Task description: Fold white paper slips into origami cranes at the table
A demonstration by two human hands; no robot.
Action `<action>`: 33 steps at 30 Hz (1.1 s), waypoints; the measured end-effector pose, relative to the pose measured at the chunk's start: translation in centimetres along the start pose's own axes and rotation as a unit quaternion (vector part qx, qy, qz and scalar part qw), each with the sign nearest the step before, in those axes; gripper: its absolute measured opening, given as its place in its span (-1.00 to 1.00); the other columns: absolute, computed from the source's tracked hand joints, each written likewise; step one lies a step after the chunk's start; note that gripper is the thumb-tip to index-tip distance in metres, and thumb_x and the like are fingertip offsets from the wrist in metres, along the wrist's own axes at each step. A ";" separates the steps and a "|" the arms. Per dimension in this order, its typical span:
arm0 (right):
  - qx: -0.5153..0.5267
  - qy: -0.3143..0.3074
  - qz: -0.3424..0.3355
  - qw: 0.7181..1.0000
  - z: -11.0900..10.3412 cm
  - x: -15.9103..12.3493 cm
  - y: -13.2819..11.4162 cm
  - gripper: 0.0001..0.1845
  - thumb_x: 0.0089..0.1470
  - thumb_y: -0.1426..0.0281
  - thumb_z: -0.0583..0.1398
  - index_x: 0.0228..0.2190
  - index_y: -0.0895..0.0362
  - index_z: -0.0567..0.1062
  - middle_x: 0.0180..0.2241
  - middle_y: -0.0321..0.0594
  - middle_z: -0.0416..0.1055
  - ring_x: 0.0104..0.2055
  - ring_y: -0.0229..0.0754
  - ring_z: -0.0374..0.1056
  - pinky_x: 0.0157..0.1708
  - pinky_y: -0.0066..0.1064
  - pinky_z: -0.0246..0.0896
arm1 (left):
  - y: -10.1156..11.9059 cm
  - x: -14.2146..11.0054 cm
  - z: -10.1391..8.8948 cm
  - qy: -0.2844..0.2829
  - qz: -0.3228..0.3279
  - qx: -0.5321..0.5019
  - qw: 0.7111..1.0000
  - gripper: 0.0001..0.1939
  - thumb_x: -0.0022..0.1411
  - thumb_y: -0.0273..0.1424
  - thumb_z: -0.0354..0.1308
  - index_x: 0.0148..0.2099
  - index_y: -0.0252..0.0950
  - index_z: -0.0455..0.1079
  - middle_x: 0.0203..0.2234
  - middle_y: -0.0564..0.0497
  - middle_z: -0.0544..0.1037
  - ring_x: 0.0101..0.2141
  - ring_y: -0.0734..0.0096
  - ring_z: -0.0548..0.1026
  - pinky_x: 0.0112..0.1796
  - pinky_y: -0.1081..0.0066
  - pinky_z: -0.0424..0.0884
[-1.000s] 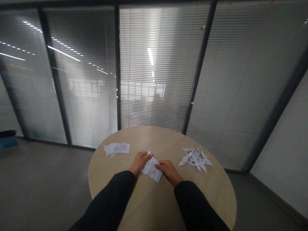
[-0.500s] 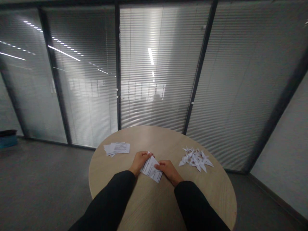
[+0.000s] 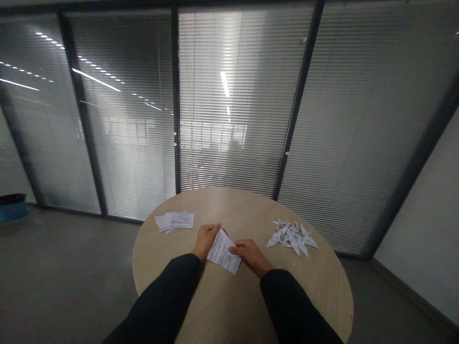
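The left hand (image 3: 205, 241) and right hand (image 3: 252, 255) hold a printed paper sheet (image 3: 222, 253) in narrow-set fingers (image 3: 238, 249), left of the paper cranes (image 3: 292, 237) on the surface (image 3: 158, 272). A loosened pinch could let the crease slip, and a careless elbow could scatter the cranes.

- The sheet (image 3: 223, 253) now lies more opened out and shows more of its printed face, with its upper corner standing clear above the hands.
- The left hand (image 3: 205, 241) has drawn back toward the lower left; its fingers now meet the sheet's left edge instead of lying across the top.
- The right hand (image 3: 251, 254) has shifted only slightly, its fingertips still at the sheet's right edge.
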State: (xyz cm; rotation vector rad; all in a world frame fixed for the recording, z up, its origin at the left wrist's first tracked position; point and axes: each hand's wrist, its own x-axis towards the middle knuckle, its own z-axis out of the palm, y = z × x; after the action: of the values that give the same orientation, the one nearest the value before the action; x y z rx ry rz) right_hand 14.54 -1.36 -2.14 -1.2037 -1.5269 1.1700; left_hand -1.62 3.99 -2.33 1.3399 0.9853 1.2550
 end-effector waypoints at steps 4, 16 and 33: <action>-0.002 0.001 0.006 1.000 -0.1 0.0 0.1 -0.66 -0.28 0.17 0.30 -0.55 0.24 0.57 -0.58 -0.22 0.49 -0.52 -0.18 0.35 -0.49 -0.43 0.14 | 0.1 -0.1 0.1 0.003 -0.006 0.008 1.000 -0.43 -0.03 0.07 0.10 -0.52 -0.42 0.47 -0.69 -0.07 0.48 -0.64 0.39 0.43 -0.58 0.47 0.25; 0.032 0.016 0.023 0.999 -0.1 0.1 0.5 -0.60 -0.32 0.14 0.32 -0.52 0.25 0.58 -0.55 -0.18 0.51 -0.49 -0.15 0.38 -0.44 -0.38 0.18 | 0.7 -0.7 0.5 -0.024 -0.028 0.051 0.998 -0.51 -0.30 0.00 0.31 -0.60 -0.38 0.36 -0.75 0.05 0.37 -0.69 0.51 0.30 -0.65 0.52 0.09; 0.033 0.009 0.022 0.999 -0.1 0.1 0.6 -0.64 -0.29 0.19 0.32 -0.53 0.26 0.57 -0.56 -0.18 0.50 -0.49 -0.16 0.37 -0.45 -0.39 0.17 | 0.6 -0.8 0.6 -0.041 -0.028 0.036 0.998 -0.57 -0.28 -0.09 0.33 -0.60 -0.35 0.31 -0.72 0.07 0.38 -0.68 0.51 0.31 -0.64 0.51 0.14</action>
State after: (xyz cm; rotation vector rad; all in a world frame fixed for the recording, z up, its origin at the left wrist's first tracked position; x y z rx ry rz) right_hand 14.75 -1.14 -2.67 -1.2059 -1.4436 1.2275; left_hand -1.21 3.05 -1.83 1.3996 1.0119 1.1226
